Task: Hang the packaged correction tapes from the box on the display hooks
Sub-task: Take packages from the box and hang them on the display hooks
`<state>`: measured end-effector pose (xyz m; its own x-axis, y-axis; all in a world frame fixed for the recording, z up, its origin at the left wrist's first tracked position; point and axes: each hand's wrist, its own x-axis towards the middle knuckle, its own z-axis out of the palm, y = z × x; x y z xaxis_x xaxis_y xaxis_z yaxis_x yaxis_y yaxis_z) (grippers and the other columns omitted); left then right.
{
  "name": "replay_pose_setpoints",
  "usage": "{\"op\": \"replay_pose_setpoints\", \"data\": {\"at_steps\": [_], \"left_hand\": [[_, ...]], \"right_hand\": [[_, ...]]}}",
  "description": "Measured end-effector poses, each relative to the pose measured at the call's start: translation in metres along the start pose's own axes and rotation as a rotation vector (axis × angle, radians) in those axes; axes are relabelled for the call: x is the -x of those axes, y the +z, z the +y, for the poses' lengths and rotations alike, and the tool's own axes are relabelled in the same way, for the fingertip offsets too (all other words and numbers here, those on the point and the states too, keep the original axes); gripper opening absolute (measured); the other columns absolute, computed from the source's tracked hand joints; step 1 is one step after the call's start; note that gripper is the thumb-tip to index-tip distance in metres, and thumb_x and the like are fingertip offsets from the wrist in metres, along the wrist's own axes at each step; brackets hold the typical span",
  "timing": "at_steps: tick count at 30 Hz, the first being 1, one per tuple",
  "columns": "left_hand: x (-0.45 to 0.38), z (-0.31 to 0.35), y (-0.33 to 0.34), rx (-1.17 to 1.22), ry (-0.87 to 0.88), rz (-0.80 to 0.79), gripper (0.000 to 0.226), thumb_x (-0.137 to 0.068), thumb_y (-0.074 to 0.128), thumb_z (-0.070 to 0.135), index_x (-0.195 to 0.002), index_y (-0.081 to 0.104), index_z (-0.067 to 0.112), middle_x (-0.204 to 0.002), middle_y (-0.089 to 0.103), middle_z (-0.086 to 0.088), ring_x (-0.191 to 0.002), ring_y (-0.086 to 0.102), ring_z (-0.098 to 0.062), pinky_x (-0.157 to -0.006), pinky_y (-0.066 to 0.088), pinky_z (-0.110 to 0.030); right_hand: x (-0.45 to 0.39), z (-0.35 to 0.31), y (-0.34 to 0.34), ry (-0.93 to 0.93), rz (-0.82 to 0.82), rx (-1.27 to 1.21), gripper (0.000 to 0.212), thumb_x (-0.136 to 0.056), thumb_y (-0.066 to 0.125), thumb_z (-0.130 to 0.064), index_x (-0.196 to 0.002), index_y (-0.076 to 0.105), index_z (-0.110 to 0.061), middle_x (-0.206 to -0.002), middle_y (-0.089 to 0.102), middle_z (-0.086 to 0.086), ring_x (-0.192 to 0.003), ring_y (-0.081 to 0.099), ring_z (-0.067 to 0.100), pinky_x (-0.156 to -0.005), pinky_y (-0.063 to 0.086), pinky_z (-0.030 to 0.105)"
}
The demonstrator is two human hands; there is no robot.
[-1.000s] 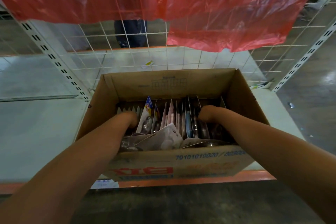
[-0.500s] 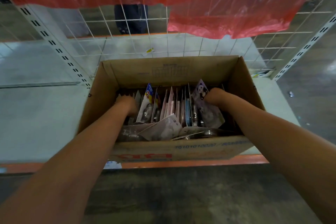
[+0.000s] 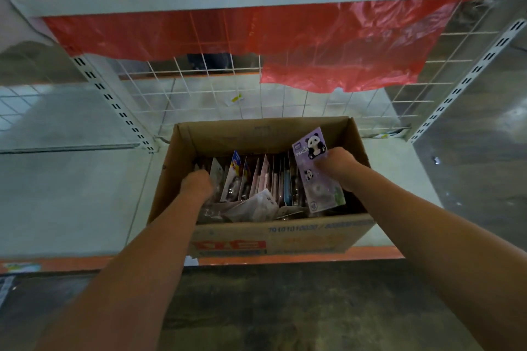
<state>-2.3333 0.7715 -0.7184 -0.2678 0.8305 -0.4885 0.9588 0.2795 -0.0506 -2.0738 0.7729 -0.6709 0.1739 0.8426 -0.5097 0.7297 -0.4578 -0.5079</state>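
Cardboard box [image 3: 256, 137]: brown corrugated carton, rectangular, top open, flaps not visible. It sits on a pale, smooth shelf deck [image 3: 71, 179] with an orange front edge. The near wall carries red block lettering and a blue printed number, both blurred.

Contents: flat packaged correction tapes [image 3: 271, 182], card-backed with glossy clear blisters, standing on edge in a tight row across the middle of the box. Card colours include pink, blue and white. Two or three more lie flat and crumpled against the near wall.

Panda pack [image 3: 315, 168]: one lilac card, rectangular, printed with a black-and-white panda and the word PANDA, with a shiny clear blister on its lower half. It is raised out of the row at the right side of the box, tilted, its top corner above the rim.

Right hand [image 3: 340, 164]: fingers curled round the right edge of the panda pack, holding it.

Left hand [image 3: 196, 184]: sunk into the left end of the box among the packs, knuckles up. The fingers are hidden, so whether it holds anything cannot be told.

Backing: white wire grid panel [image 3: 199, 100] of square mesh behind the box, flanked by white slotted metal uprights [image 3: 114, 102]. A white flat bar crosses the top of the view.

Covering: thin red plastic sheet [image 3: 328, 45], translucent and wrinkled, draped over the upper grid, with a ragged lower edge.

Floor: dark, mottled surface below the shelf.
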Motion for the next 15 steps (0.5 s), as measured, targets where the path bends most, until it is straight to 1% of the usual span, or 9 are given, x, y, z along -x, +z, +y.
{"op": "replay_pose_setpoints", "data": {"at_steps": [1,3,4,6,7,9,10,12,15], "left_hand": [[-0.005,-0.001,0.003,-0.021,-0.007,-0.009,0.031,-0.099,0.044,0.017,-0.126,0.050,0.002,-0.124,0.056,-0.018,-0.113,0.055,-0.029,-0.088,0.045,-0.035],[-0.023,-0.002,0.010,-0.025,-0.012,-0.017,0.040,-0.098,0.046,0.016,-0.135,0.041,0.005,-0.131,0.051,-0.017,-0.117,0.053,-0.029,-0.093,0.045,-0.036],[-0.033,-0.004,0.014,-0.037,-0.004,-0.022,0.045,-0.097,0.047,0.016,-0.140,0.036,0.005,-0.136,0.047,-0.017,-0.121,0.051,-0.029,-0.095,0.045,-0.037],[-0.044,-0.004,0.018,-0.048,-0.002,-0.083,0.055,-0.099,0.046,0.019,-0.147,0.023,0.005,-0.145,0.039,-0.017,-0.127,0.045,-0.031,-0.101,0.041,-0.037],[-0.049,-0.004,0.021,-0.023,-0.002,-0.115,0.059,-0.099,0.045,0.021,-0.148,0.018,0.004,-0.147,0.036,-0.018,-0.129,0.043,-0.031,-0.103,0.039,-0.037],[-0.056,-0.003,0.025,0.013,0.004,-0.189,0.057,-0.099,0.046,0.024,-0.147,0.023,0.003,-0.147,0.036,-0.018,-0.130,0.042,-0.031,-0.105,0.037,-0.036],[-0.061,-0.002,0.029,0.014,0.025,-0.203,0.054,-0.100,0.046,0.024,-0.146,0.028,0.002,-0.147,0.035,-0.018,-0.131,0.041,-0.031,-0.105,0.036,-0.035],[-0.066,-0.001,0.032,-0.026,0.052,-0.188,0.048,-0.101,0.042,0.021,-0.144,0.032,0.002,-0.149,0.033,-0.018,-0.132,0.040,-0.029,-0.105,0.035,-0.032],[-0.063,-0.001,0.032,-0.014,0.024,-0.129,0.048,-0.100,0.041,0.014,-0.145,0.029,0.000,-0.147,0.034,-0.019,-0.129,0.044,-0.028,-0.102,0.038,-0.031]], "right_hand": [[-0.007,0.004,0.002,-0.046,0.013,0.063,0.024,-0.096,0.047,-0.010,-0.115,0.059,-0.002,-0.114,0.063,0.010,-0.106,0.060,0.027,-0.076,0.044,0.029],[-0.023,0.013,0.009,0.026,0.065,-0.144,0.022,-0.096,0.048,-0.013,-0.110,0.061,-0.001,-0.105,0.063,0.010,-0.098,0.060,0.027,-0.076,0.046,0.032],[-0.032,0.018,0.015,0.023,0.074,-0.127,0.023,-0.096,0.048,-0.014,-0.108,0.061,0.001,-0.102,0.062,0.011,-0.094,0.059,0.027,-0.076,0.047,0.033],[-0.046,0.025,0.021,0.011,0.050,-0.120,0.025,-0.095,0.052,-0.014,-0.109,0.061,0.004,-0.107,0.064,0.015,-0.097,0.061,0.029,-0.081,0.050,0.034],[-0.053,0.028,0.021,0.004,0.030,-0.105,0.026,-0.094,0.053,-0.014,-0.112,0.060,0.004,-0.111,0.063,0.016,-0.098,0.061,0.029,-0.081,0.050,0.033],[-0.061,0.031,0.021,-0.003,-0.049,-0.112,0.028,-0.094,0.054,-0.013,-0.115,0.059,0.004,-0.106,0.060,0.016,-0.086,0.058,0.025,-0.070,0.043,0.028],[-0.066,0.033,0.021,0.004,-0.075,-0.131,0.026,-0.093,0.055,-0.013,-0.113,0.059,0.004,-0.102,0.058,0.016,-0.081,0.055,0.023,-0.068,0.043,0.027],[-0.073,0.038,0.019,0.035,-0.112,-0.174,0.029,-0.090,0.059,-0.011,-0.114,0.060,0.005,-0.103,0.060,0.016,-0.088,0.056,0.025,-0.076,0.046,0.030],[-0.069,0.040,0.019,0.073,-0.129,-0.239,0.029,-0.089,0.061,-0.009,-0.115,0.059,0.003,-0.112,0.062,0.021,-0.105,0.059,0.034,-0.096,0.048,0.043]]}}
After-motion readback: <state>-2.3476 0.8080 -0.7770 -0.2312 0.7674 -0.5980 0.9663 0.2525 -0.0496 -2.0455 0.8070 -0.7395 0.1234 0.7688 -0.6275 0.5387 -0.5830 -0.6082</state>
